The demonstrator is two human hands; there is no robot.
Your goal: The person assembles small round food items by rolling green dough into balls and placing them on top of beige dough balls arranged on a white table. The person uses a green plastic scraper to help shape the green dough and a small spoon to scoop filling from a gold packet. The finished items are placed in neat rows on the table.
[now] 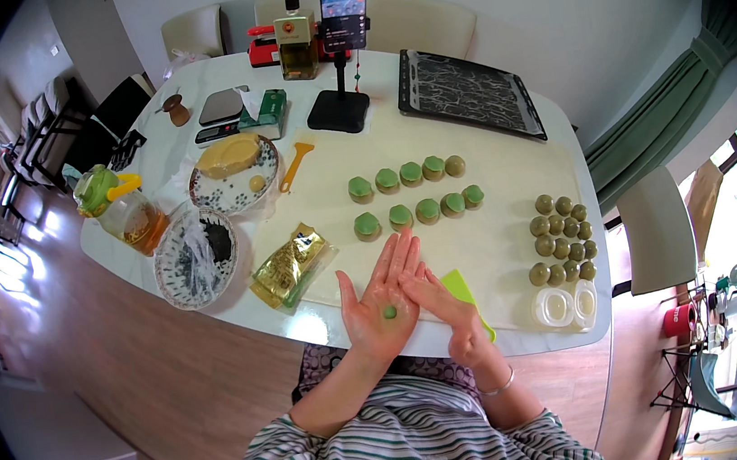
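Note:
My left hand (370, 319) is palm up with its fingers stretched out. A small green dough ball (390, 312) lies on that palm. Held flat, my right hand (446, 305) rests its fingertips against the left hand's finger side. Just beyond the hands, two rows of round balls stand on a pale mat (515, 240); most wear a green dough cap (368, 225), while one olive ball (455, 166) at the back row's right end is uncapped. Partly behind my right hand lies a lime-green scraper (460, 287).
Several olive balls (556, 224) and two clear tubs (555, 307) sit at the right. Leftward are a gold packet (294, 267), a bowl with dark dough (165, 276), a dough plate (270, 159) and a jug (126, 217). Behind stand a phone stand (339, 111), a bottle (296, 43) and a black tray (466, 92).

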